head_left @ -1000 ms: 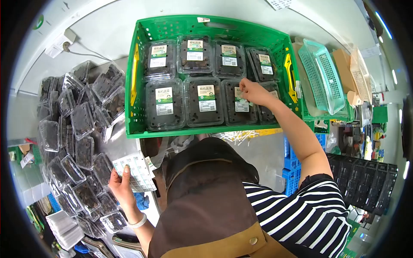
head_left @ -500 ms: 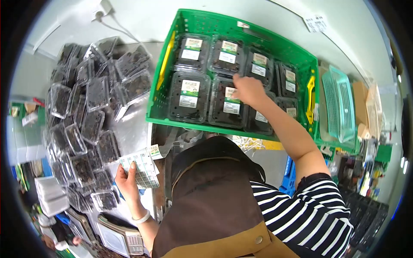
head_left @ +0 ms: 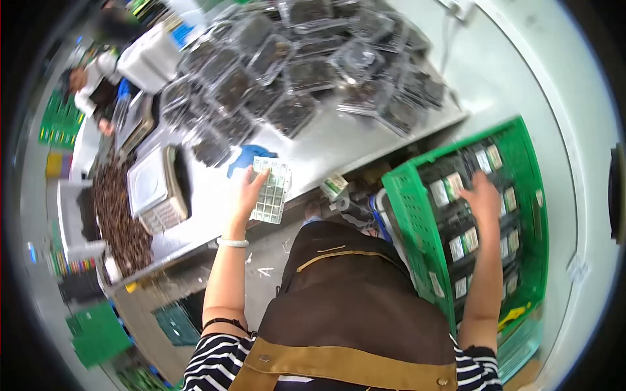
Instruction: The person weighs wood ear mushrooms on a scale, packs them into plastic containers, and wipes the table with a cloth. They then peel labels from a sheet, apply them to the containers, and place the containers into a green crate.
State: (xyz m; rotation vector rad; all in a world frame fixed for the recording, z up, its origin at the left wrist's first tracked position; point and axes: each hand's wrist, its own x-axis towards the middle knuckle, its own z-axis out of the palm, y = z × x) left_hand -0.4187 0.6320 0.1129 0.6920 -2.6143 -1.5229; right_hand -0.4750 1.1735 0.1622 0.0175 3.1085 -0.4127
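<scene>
My left hand [head_left: 241,197] pinches a sheet of printed stickers [head_left: 272,190] by its edge, thumb on top, over the front edge of the metal table [head_left: 332,146]. To the right, my right hand [head_left: 484,203] is over the green crate [head_left: 424,225], thumb and fingers apart. Its fingertips are right at the labelled clear plastic boxes [head_left: 465,244], which hold dark contents and sit in rows. A loose label piece [head_left: 334,187] hangs near the table edge, between my hands.
Heaped clear boxes [head_left: 287,117] of dark contents cover the table's back. A weighing scale [head_left: 156,189] stands left, beside a spread of loose dark pieces [head_left: 117,212]. A blue cloth [head_left: 251,156] lies near the sticker sheet. Another person [head_left: 98,88] is at the far left.
My view has turned left, so the crate now appears at the right and the table ahead. My left hand still holds the sticker sheet; my right hand is at different boxes in the crate.
</scene>
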